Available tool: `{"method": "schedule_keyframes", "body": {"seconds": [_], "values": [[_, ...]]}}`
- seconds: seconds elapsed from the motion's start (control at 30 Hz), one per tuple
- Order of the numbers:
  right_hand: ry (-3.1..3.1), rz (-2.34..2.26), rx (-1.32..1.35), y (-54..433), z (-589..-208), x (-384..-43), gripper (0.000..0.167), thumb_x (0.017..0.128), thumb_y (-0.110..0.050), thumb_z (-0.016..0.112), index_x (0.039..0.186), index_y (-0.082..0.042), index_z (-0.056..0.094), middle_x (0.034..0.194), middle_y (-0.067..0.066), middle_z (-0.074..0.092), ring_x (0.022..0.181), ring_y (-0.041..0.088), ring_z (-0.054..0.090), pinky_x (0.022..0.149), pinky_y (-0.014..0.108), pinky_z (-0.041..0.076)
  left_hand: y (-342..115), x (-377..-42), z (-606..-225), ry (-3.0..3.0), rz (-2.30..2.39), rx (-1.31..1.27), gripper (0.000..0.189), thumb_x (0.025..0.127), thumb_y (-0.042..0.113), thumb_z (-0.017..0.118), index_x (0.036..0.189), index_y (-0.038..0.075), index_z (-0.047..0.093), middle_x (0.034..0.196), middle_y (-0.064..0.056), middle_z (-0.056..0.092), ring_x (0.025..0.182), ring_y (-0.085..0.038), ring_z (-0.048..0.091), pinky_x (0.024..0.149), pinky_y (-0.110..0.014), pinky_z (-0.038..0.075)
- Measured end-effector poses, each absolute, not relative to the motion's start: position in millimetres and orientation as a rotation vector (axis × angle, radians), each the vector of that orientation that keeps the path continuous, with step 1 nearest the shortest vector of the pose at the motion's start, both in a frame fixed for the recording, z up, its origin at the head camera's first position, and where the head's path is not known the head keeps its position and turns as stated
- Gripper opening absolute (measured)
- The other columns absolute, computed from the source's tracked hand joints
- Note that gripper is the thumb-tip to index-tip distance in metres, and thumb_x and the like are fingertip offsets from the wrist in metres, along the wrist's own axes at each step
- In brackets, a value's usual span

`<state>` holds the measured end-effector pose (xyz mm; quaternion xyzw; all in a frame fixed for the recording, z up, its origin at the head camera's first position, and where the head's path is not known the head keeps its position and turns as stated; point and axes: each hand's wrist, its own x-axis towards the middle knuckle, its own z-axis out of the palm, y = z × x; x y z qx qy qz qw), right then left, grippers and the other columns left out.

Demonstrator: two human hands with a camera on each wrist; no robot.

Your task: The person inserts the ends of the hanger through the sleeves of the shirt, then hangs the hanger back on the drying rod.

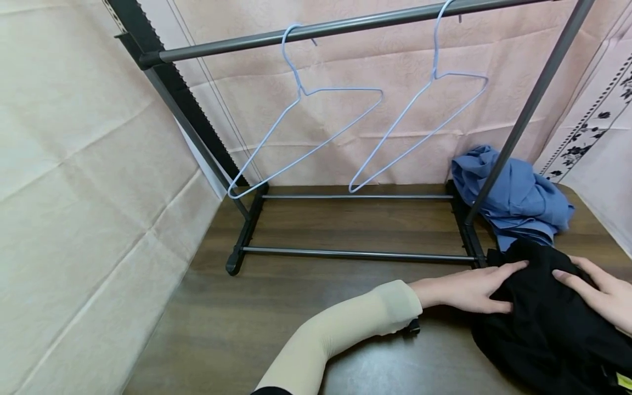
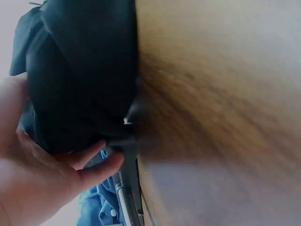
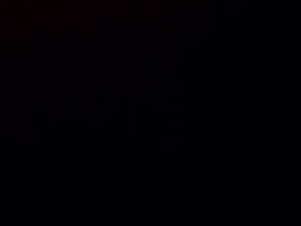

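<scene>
A bunched black garment lies on the wooden table at the lower right, beside the foot of a clothes rack. My left hand holds its left side, thumb and fingers spread around the cloth. In the left wrist view, the left hand has its fingers along the edge of the dark cloth. My right hand grips the garment from the right, partly cut off by the frame edge. The right wrist view is almost wholly black. A small yellow-green patch shows at the garment's lower right.
Two light blue hangers hang from the rack's top bar. A crumpled blue garment lies behind the rack's right upright. Pale cloth panels stand around the table.
</scene>
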<state>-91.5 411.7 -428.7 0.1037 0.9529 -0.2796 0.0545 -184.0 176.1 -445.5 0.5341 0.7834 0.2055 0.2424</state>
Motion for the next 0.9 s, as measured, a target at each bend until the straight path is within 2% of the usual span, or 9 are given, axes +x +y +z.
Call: {"method": "schedule_keyframes", "body": {"seconds": [0.07, 0.17, 0.3, 0.4, 0.43, 0.63, 0.8, 0.9], "values": [[2.918, -0.826, 0.304, 404, -421, -95, 0.067, 0.107, -0.045, 0.042, 0.143, 0.01, 0.029, 0.127, 0.046, 0.04, 0.103, 0.062, 0.046, 0.077, 0.059, 0.04, 172, -184, -443, 2.147, 0.64, 1.458, 0.089, 0.101, 0.03, 0.061, 0.162, 0.024, -0.003, 0.16, 0.008, 0.027, 0.136, 0.009, 0.027, 0.105, -0.007, 0.021], [2.938, -0.797, 0.299, 393, -409, -101, 0.071, 0.106, -0.048, 0.041, 0.148, 0.008, 0.025, 0.131, 0.047, 0.036, 0.105, 0.065, 0.043, 0.078, 0.062, 0.04, 163, -185, -437, 2.183, 0.739, 1.478, 0.088, 0.101, 0.024, 0.061, 0.162, 0.021, -0.002, 0.14, 0.003, 0.051, 0.122, 0.008, 0.041, 0.099, -0.005, 0.026], [2.948, -0.829, 0.303, 378, -393, -111, 0.079, 0.107, -0.051, 0.039, 0.154, 0.007, 0.014, 0.138, 0.049, 0.027, 0.112, 0.069, 0.033, 0.086, 0.071, 0.033, 148, -190, -425, 2.234, 0.866, 1.514, 0.086, 0.1, 0.02, 0.061, 0.163, 0.018, 0.002, 0.145, -0.001, 0.049, 0.123, 0.006, 0.042, 0.101, -0.006, 0.026], [2.958, -0.914, 0.276, 366, -384, -120, 0.08, 0.106, -0.051, 0.039, 0.156, 0.006, 0.012, 0.14, 0.048, 0.025, 0.116, 0.069, 0.031, 0.086, 0.074, 0.031, 133, -199, -415, 2.251, 0.958, 1.546, 0.084, 0.1, 0.017, 0.061, 0.163, 0.017, 0.005, 0.165, 0.003, 0.021, 0.139, 0.003, 0.029, 0.109, -0.01, 0.02], [2.955, -0.958, 0.258, 361, -383, -123, 0.08, 0.106, -0.051, 0.039, 0.157, 0.004, 0.012, 0.141, 0.048, 0.026, 0.117, 0.068, 0.031, 0.085, 0.074, 0.032, 128, -202, -412, 2.264, 0.974, 1.562, 0.083, 0.1, 0.016, 0.061, 0.163, 0.016, 0.006, 0.166, 0.003, 0.02, 0.14, 0.002, 0.028, 0.11, -0.011, 0.019], [2.949, -1.166, 0.125, 331, -373, -139, 0.074, 0.106, -0.048, 0.042, 0.16, -0.006, 0.015, 0.147, 0.044, 0.028, 0.124, 0.067, 0.032, 0.085, 0.073, 0.032, 95, -220, -395, 2.304, 1.051, 1.603, 0.079, 0.1, 0.013, 0.061, 0.162, 0.014, 0.013, 0.164, 0.0, 0.025, 0.141, 0.002, 0.026, 0.112, -0.015, 0.018], [2.987, -1.288, -0.012, 302, -372, -151, 0.064, 0.106, -0.043, 0.046, 0.159, -0.014, 0.025, 0.145, 0.037, 0.038, 0.123, 0.059, 0.039, 0.086, 0.068, 0.034, 62, -233, -382, 2.354, 1.04, 1.633, 0.075, 0.098, 0.008, 0.065, 0.16, 0.012, 0.023, 0.156, -0.008, 0.039, 0.137, -0.005, 0.035, 0.112, -0.015, 0.021], [3.001, -1.358, -0.085, 285, -374, -154, 0.062, 0.106, -0.04, 0.048, 0.159, -0.017, 0.026, 0.143, 0.032, 0.044, 0.122, 0.055, 0.042, 0.086, 0.067, 0.034, 40, -238, -374, 2.377, 0.999, 1.631, 0.074, 0.097, 0.004, 0.064, 0.16, 0.014, 0.026, 0.154, -0.007, 0.042, 0.136, -0.004, 0.036, 0.112, -0.015, 0.021]]}}
